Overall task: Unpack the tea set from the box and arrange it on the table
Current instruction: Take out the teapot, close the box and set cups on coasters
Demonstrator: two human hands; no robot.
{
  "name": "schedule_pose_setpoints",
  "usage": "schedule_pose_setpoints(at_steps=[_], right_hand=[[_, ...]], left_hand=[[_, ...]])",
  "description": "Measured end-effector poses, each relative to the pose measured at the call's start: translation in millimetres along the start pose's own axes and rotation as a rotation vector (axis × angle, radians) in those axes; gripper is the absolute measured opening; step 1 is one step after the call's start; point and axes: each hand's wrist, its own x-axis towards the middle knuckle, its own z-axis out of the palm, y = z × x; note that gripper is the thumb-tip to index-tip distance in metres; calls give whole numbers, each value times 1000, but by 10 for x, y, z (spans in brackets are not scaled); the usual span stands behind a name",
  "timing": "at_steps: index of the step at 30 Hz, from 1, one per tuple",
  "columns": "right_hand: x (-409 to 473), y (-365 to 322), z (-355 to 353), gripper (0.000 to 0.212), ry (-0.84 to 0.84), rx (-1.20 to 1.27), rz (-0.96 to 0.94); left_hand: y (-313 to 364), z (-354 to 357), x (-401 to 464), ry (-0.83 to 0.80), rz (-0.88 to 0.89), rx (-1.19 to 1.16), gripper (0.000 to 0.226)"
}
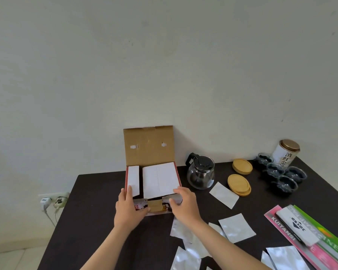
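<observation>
The open cardboard box [152, 178] sits at the dark table's [98, 211] far edge, its lid leaning against the wall and white inserts inside. The left hand [128, 208] grips the box's near left corner, and the right hand [183, 204] curls its fingers over the near right corner. Just right of the box stands a glass teapot [201, 172], then two stacks of wooden coasters [239, 184], four glass cups [281, 176] and a tea tin [286, 152] near the far right edge. Silver foil packets [236, 228] lie scattered under the right forearm, with coloured booklets [308, 236] by the right edge. Bare tabletop lies left of the box.
</observation>
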Motion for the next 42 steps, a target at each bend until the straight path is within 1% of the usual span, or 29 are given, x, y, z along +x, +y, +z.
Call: schedule_pose_setpoints(at_steps=[3, 7, 10, 12, 14, 17, 19, 21, 23, 25, 28, 31, 35, 38, 40, 42], right_hand=[[16, 46, 9, 38, -5, -39, -18], [70, 115, -5, 40, -2, -76, -43], [137, 155, -82, 38, 28, -59, -55], [192, 183, -174, 42, 31, -60, -90], [241, 228, -267, 50, -24, -129, -160], [331, 283, -357, 60, -154, -269, -276], [439, 237, -403, 59, -201, -247, -301], [615, 100, -447, 56, -159, -176, -282], [869, -98, -494, 52, -58, -125, -257], [1182, -322, -544, 51, 38, -146, -275], [1655, -650, -602, 58, 133, -307, -346], [1981, -863, -608, 67, 133, -505, -369], [2106, -834, -529, 66, 128, -688, -404], [2026, -695, -448, 64, 92, -728, -437], [1954, -637, -452, 61, 143, -724, -495], [1863, -588, -480, 54, 254, -697, -589]], left_hand=[[44, 29, 39, -25, 11, 67, 108], [103, 58, 83, -62, 34, 95, 109], [161, 93, 106, -90, 38, 88, 111], [181, 110, 122, -105, 41, 55, 111], [172, 118, 145, -111, 43, 11, 109], [125, 113, 167, -110, 60, -46, 107], [89, 107, 170, -108, 77, -60, 112], [63, 115, 168, -105, 93, -43, 117], [51, 137, 160, -86, 101, -38, 118], [51, 158, 155, -61, 105, -44, 117], [46, 173, 157, -40, 102, -42, 116], [24, 177, 158, -40, 120, -28, 113], [-16, 171, 149, -49, 171, 11, 111], [-29, 169, 149, -51, 188, 15, 111], [-24, 171, 148, -51, 183, 16, 111], [-21, 178, 141, -55, 173, 2, 111]])
